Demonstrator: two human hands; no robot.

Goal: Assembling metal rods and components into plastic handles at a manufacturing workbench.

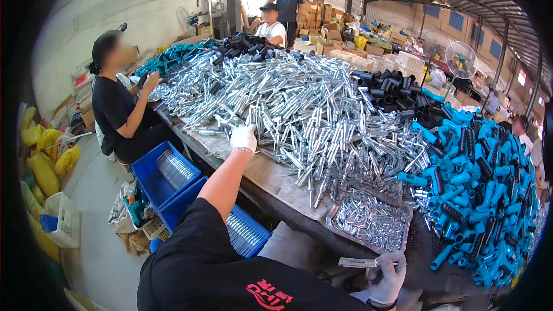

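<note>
My left hand [244, 137], in a white glove, reaches to the near edge of a large heap of shiny metal rods [288, 92]. It touches the rods there, but its fingertips are lost among them. Low on the right, my gloved right hand [387, 279] pinches a short silver metal tube [358, 262], which points left. Just beyond that hand is a shallow metal tray [329, 223] filled with small metal parts [371, 220]. Blue plastic bins [156, 193] below the table's left edge hold rows of metal rods.
Turquoise and black plastic handles [469, 196] are piled on the right, with black sleeves [394, 89] behind. A co-worker [118, 92] sits on the left; two people are at the far side. A white crate [62, 219], yellow sacks [43, 175] and a fan [461, 60] stand around.
</note>
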